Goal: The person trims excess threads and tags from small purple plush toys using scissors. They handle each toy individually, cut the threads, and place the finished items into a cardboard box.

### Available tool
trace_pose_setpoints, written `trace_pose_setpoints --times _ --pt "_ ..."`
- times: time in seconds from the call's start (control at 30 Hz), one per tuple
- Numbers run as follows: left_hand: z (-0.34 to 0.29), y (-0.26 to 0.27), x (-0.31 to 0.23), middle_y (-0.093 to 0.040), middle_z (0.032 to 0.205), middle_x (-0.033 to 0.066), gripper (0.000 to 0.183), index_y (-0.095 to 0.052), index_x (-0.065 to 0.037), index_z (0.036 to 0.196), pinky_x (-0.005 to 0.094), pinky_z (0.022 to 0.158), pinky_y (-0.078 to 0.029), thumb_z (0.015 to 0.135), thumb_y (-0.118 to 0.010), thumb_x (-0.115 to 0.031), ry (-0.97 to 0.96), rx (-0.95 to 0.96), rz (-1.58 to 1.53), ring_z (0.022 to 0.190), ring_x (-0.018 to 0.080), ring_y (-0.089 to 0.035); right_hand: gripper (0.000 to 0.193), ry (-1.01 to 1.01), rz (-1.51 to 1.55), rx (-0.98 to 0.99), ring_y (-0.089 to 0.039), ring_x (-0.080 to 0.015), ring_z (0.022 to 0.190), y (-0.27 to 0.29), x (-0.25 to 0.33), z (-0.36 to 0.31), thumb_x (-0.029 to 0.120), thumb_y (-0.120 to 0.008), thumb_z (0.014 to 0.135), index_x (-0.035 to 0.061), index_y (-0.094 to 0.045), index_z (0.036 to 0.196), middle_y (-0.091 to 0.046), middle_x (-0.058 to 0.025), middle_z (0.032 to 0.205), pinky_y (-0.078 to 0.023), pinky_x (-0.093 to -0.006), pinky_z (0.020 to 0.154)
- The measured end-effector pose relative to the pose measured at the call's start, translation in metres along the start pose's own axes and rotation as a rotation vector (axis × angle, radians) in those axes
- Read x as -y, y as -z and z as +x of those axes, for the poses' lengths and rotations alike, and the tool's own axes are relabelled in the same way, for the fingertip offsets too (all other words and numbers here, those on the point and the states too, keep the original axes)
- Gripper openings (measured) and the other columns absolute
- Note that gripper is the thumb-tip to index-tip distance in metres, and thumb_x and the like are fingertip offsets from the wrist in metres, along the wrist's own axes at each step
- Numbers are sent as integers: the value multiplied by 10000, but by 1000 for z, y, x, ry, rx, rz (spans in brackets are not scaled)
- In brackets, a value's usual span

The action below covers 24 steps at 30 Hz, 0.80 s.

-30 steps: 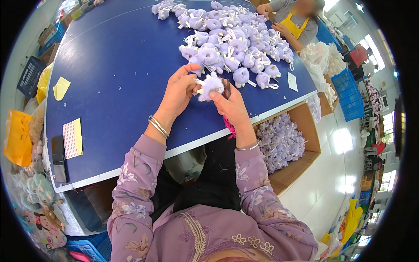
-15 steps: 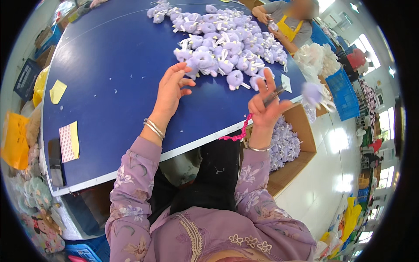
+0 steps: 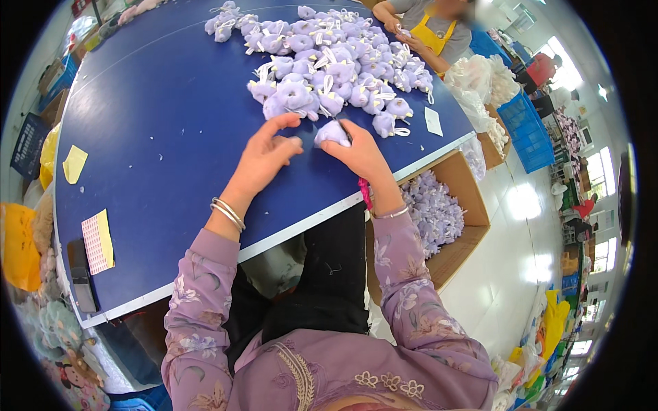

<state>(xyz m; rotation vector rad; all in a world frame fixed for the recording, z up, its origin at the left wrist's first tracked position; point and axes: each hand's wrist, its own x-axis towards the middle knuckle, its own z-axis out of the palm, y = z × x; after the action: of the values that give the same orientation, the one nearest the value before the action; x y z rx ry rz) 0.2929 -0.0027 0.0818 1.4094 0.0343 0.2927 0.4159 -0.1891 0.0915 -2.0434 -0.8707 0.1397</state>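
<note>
the right hand [image 3: 363, 152] pinches one lilac plush [image 3: 329, 135] over the bench [image 3: 171, 116]; the left hand [image 3: 269, 152] looks empty, fingers apart. a big heap [image 3: 329, 68] seems left, though the carton [image 3: 469, 193] already holds plenty.

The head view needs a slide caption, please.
Right hand holds a lilac plush toy before a matching heap on a blue table.

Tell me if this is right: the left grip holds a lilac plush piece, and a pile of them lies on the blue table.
No: the head view shows the right grip holding the lilac plush piece; the pile does lie on the blue table.
</note>
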Motion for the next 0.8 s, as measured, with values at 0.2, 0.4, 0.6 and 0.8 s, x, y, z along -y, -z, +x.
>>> trace_pose_setpoints --times 0.2,0.4,0.6,0.8 --pt "-1 -10 3 -598 1060 49 512 -443 -44 1381 231 682 -484 904 -623 -91 73 129 10 824 86 -584 311 -278 647 125 -385 -11 466 -8 22 -13 261 -684 909 -9 -613 1046 -577 -22 716 -272 -183 406" --pt "-1 -6 -3 -606 1043 56 475 -459 -42 1348 244 666 -508 900 -604 -108 100 106 -89 819 111 -601 276 -222 883 64 -386 -18 506 -15 37 -19 133 -634 926 -14 -585 1154 -538 -13 714 -299 -190 432" --pt "0 -3 -2 -610 1005 80 446 -479 -1 1289 258 649 -520 856 -552 -78 133 130 -204 779 128 -607 267 -169 1044 132 -385 -24 513 -9 35 -24 96 -610 928 -8 -581 1172 -505 10 712 -301 -196 435" --pt "-1 -3 -5 -608 950 83 426 -473 -6 1283 266 625 -522 872 -544 -90 170 124 -233 734 133 -613 268 -187 992 131 -382 -22 507 -7 30 -25 86 -612 923 -6 -570 1172 -497 16 698 -298 -196 428"
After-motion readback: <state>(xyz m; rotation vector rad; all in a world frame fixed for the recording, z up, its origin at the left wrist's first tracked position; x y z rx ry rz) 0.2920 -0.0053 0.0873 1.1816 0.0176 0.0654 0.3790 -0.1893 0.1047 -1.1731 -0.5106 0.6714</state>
